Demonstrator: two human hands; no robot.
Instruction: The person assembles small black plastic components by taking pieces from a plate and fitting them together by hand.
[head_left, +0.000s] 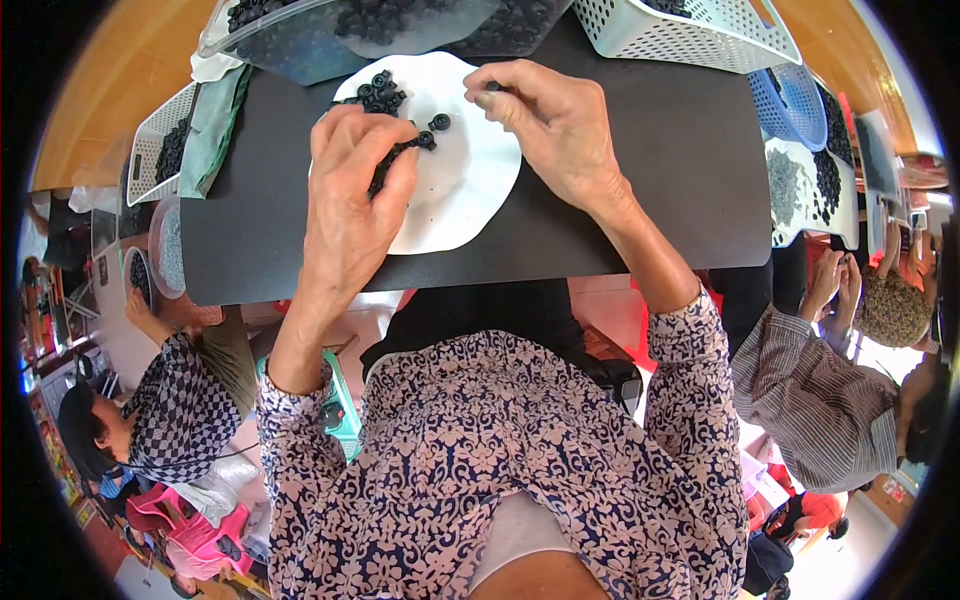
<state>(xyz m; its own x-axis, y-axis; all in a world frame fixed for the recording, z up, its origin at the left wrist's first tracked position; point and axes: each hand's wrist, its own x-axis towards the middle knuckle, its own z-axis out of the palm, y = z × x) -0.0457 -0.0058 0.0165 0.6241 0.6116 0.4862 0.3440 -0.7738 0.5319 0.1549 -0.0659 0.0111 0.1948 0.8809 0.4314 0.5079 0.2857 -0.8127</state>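
A white plate (440, 215) with a wavy rim lies on the dark table, and small round black parts (378, 93) are heaped at its far left. A couple of loose ones lie near the plate's middle. My left hand (350, 190) reaches over the plate's left side, its fingers and thumb curled around several black parts that show between them; the fingers hide part of these. At the plate's right edge my right hand (565, 130) is raised, thumb and forefinger pinched on one small black part (493, 87).
A clear plastic bin (310, 45) of black parts stands behind the plate. White perforated baskets (690, 40) sit at far right and left, with a blue basket (793, 105) and a white tray (835, 225) on the right. Co-workers sit on both sides, one in a striped shirt (835, 400).
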